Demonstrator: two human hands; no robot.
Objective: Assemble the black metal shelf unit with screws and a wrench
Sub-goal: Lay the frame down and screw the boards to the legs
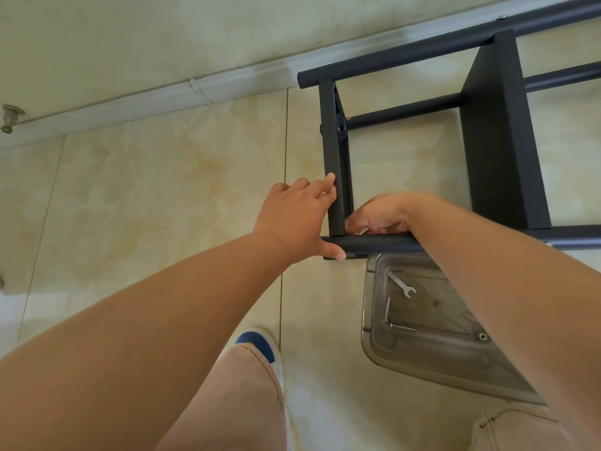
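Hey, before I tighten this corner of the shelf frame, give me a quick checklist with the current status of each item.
1. Left hand steadies the end crossbar: ok.
2. Right hand at the corner joint with the front tube: ok.
3. Screw seated in the joint: cannot tell, fingers hide it.
4. Wrench in hand: not ok, lying in the clear plastic bin.
5. Spare screws in bin: ok.

Shelf unit [500, 131]: metal tubes and flat panels with a matt black, smooth coating. Tray [374, 333]: clear, glossy plastic. Wrench [400, 283] and screws [402, 327]: bare bright metal. Floor [162, 190]: polished, marbled beige tile, faintly reflective. Trousers [234, 405]: pale woven cloth.
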